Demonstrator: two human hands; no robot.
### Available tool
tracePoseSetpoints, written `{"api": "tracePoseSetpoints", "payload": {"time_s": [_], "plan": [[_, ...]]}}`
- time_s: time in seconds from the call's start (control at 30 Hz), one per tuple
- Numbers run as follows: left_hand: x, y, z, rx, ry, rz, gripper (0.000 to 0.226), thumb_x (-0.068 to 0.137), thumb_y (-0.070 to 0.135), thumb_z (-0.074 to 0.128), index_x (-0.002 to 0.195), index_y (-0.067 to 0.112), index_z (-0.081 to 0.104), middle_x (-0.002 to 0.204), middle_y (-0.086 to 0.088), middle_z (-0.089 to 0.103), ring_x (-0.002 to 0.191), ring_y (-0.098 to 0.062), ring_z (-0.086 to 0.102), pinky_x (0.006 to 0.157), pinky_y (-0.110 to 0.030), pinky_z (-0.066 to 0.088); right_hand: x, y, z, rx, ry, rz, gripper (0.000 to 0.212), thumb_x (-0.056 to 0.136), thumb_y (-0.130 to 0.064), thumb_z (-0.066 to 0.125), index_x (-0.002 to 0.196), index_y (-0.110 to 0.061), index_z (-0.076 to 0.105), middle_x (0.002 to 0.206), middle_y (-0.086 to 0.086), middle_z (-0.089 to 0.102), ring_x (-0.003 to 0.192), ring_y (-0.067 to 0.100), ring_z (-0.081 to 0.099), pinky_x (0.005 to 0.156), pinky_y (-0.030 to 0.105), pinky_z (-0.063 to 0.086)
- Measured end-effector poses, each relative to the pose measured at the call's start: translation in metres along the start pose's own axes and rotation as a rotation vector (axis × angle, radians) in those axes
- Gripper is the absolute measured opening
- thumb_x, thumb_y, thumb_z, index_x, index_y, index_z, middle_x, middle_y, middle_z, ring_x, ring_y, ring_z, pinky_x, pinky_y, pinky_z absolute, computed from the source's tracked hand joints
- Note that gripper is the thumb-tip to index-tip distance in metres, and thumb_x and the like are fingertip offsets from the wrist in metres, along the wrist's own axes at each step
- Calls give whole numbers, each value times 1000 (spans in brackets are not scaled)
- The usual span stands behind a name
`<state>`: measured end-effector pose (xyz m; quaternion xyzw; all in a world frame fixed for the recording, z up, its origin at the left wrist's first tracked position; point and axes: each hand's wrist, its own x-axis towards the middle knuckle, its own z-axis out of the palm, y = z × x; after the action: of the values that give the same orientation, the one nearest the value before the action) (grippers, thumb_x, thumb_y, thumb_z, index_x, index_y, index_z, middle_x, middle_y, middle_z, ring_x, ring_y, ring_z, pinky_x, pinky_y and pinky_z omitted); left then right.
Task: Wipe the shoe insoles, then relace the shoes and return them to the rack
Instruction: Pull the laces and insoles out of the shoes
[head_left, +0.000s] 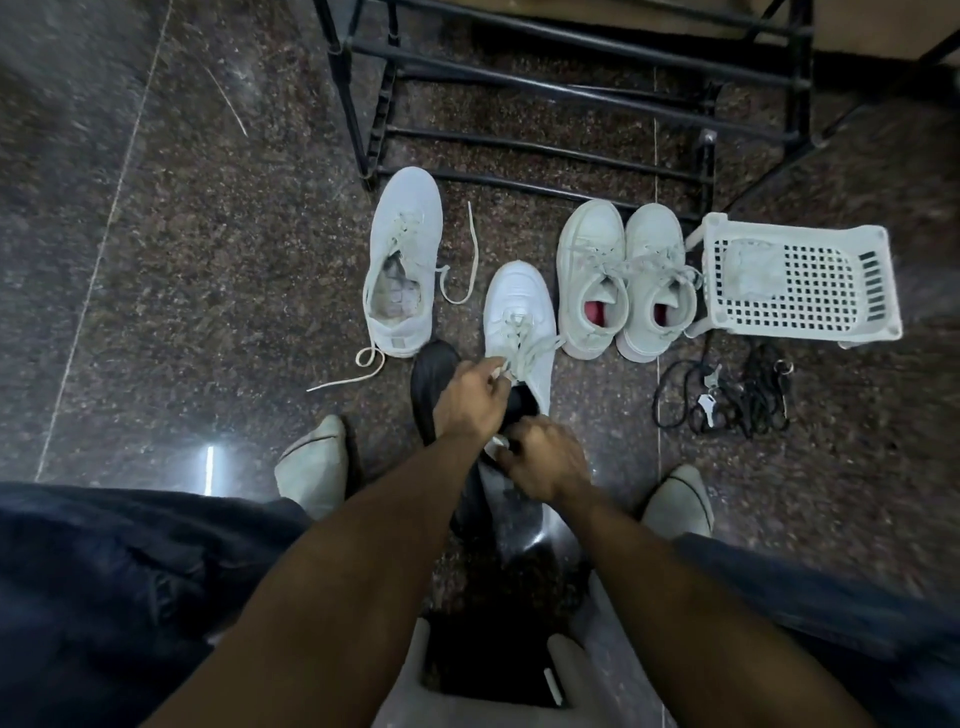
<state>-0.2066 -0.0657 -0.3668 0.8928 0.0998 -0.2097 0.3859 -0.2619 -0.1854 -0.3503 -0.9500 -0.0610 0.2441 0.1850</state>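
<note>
— Forearms fill our foreground, reaching down over a grey stool (467, 691) to the white sneaker (519, 301) on the granite floor (208, 260). What are we holding?

— Our left hand (470, 397) pinches a lace (511, 358) near the sneaker's collar. Our right hand (545, 460) curls round something pale at the heel; what it is, we cannot tell. A dark insole (431, 374) lies just beside the shoe.

— And the rest?

— Its mate (402, 260) sits to the left, laces trailing loose. A laced pair with red linings (628, 280) waits near the black rack (545, 104), beside a white basket (795, 280).

— How do we lace well?

— We judge it best to steady the heel, draw each crossing snug and even, and keep both ends equal before tying.
</note>
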Motion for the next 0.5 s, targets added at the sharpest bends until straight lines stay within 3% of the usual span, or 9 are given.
{"api": "tracePoseSetpoints", "payload": {"time_s": [0.07, 0.13, 0.23, 0.33, 0.4, 0.5], "plan": [[2, 2, -3, 25, -7, 29, 36, 95, 33, 51, 130, 31, 59, 121, -4, 57, 107, -27, 59, 85, -36, 47, -4, 1, 0, 252, 239, 135, 15, 89, -29, 58, 93, -16, 65, 99, 4, 59, 91, 27, 58, 71, 32, 40], [5, 0, -6, 65, -52, 75, 38, 91, 34, 51, 129, 35, 58, 120, 2, 55, 104, -24, 61, 86, -37, 50, -4, 5, 0, 384, 414, 325, 9, 88, -23, 58, 94, -17, 58, 99, 4, 55, 88, 28, 57, 69, 33, 40], [10, 0, -11, 91, -125, 88, 43, 80, 50, 52, 119, 34, 60, 115, 4, 56, 97, -24, 64, 85, -43, 52, 7, 14, -3, 331, 212, 433, 17, 88, -34, 60, 98, -21, 53, 97, 7, 62, 90, 32, 60, 74, 37, 47], [18, 14, -15, 24, -145, 12, 36, 78, 65, 55, 91, 32, 64, 101, 4, 66, 91, -19, 63, 80, -36, 52, 18, 15, -10, 252, 118, 454, 17, 89, -28, 58, 103, -18, 57, 102, 13, 66, 94, 36, 62, 77, 38, 47], [26, 26, -17, 44, -169, -47, 33, 82, 59, 59, 80, 26, 64, 93, 0, 68, 89, -21, 63, 75, -32, 49, 22, 16, -13, 190, 114, 435, 19, 89, -23, 57, 106, -15, 59, 106, 15, 66, 97, 38, 62, 77, 38, 46], [35, 36, -18, 118, -191, -95, 18, 84, 37, 68, 88, 19, 71, 96, -2, 70, 92, -22, 65, 81, -29, 50, 26, 18, -15, 159, 97, 410, 20, 90, -24, 58, 107, -13, 58, 105, 16, 67, 96, 38, 63, 75, 38, 47]]}}
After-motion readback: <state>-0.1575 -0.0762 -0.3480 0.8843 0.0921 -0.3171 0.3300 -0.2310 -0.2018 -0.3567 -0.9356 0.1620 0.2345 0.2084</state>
